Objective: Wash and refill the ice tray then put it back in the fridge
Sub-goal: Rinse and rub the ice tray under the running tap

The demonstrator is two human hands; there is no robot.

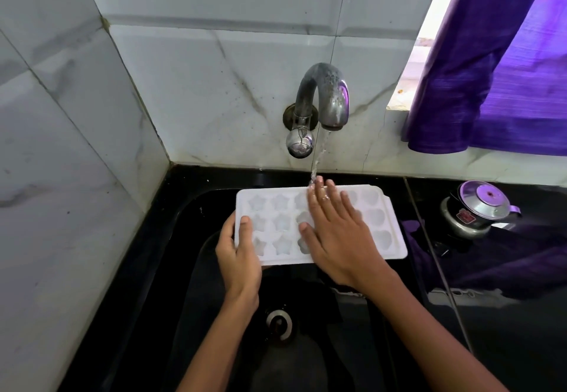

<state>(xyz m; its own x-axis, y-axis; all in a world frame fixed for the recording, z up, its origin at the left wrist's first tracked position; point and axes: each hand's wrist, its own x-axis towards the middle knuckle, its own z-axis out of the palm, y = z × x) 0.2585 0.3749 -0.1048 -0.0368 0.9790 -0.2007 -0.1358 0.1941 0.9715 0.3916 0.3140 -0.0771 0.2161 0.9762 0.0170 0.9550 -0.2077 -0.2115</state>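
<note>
A white ice tray (380,226) with star-shaped and round cells is held level over the black sink (184,238). My left hand (237,256) grips its left end, thumb on top and fingers underneath. My right hand (334,232) lies flat across the tray's middle with straight fingers, the fingertips under the water stream (319,155). The stream runs from the curved metal tap (325,97) on the wall and lands on the fingers and the tray's far edge.
The sink drain (279,324) shows below my arms. A small steel pressure cooker (478,210) stands on the black counter at right. A purple curtain (497,69) hangs by the window at upper right. Marble tiled walls close the left and back.
</note>
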